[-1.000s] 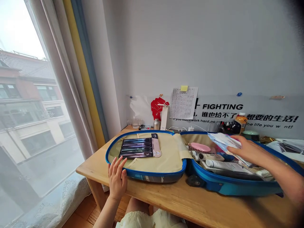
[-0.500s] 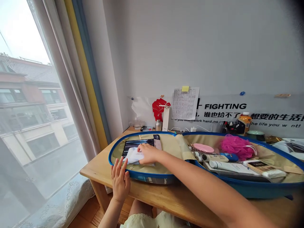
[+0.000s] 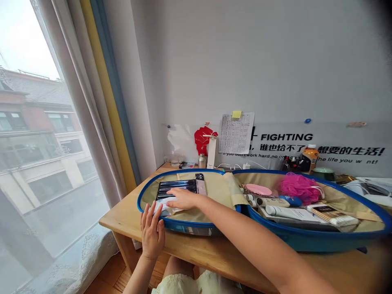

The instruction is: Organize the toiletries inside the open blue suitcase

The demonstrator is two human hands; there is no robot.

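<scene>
A blue-rimmed case [image 3: 180, 223] with beige lining lies unfolded on the table. Its left half holds a flat pack of long dark items [image 3: 177, 184] with a printed card at the right end. In front of that pack, near the rim, is a small soft white packet [image 3: 161, 206], partly covered by my hands. My right hand [image 3: 185, 199] rests on the packet with its fingers stretched over it. At the left front rim, my left hand [image 3: 152, 230] is upright with fingers spread, its fingertips by the packet's edge.
The right half holds a pink puff [image 3: 298, 188], a pink oval item [image 3: 259, 189], a white tube [image 3: 283, 211] and a pack of cotton swabs [image 3: 332, 214]. Behind the case stand an orange-capped-in-white bottle [image 3: 308, 158] and a small metallic bottle [image 3: 201, 161]. The wooden table's edge [image 3: 105, 220] is at left.
My right hand has moved a little left and down, with the white packet now closer to the front rim. Its fingers have flattened. My left hand stays by the rim; the view has shifted slightly.
</scene>
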